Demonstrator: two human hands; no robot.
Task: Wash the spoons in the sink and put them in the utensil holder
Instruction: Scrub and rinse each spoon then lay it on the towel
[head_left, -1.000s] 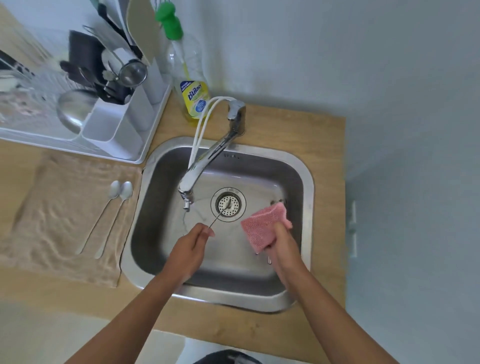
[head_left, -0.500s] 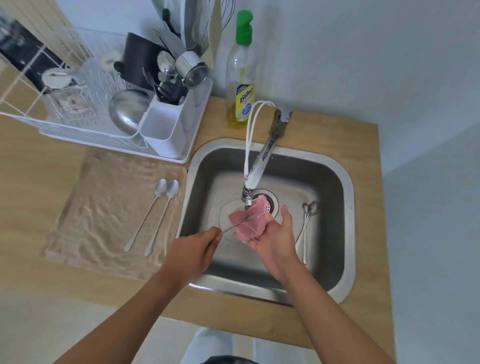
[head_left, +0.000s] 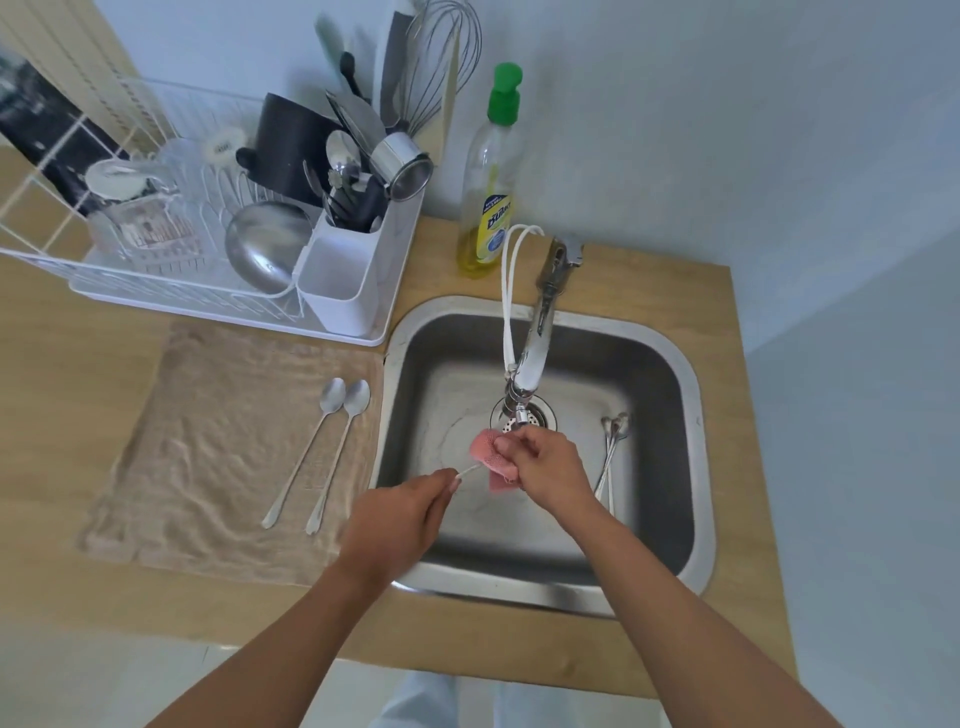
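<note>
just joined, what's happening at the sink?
A person is scrubbing a spoon over the sink. The left hand pinches its handle; the right hand wraps a pink sponge cloth round the bowl end. More spoons wait in the basin; two spoons lie on the towel.

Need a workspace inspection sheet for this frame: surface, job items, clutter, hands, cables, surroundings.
Surface: wooden counter with steel sink; beige towel left of the sink.
Job's things: one spoon being scrubbed with pink sponge; spoons in sink; two spoons on towel; utensil holder in the dish rack.
Clutter: soap bottle.
Grippers: left hand pinches the spoon handle; right hand grips the sponge.
Cables: white cord looped on the faucet.
Surroundings: pale wall.
</note>
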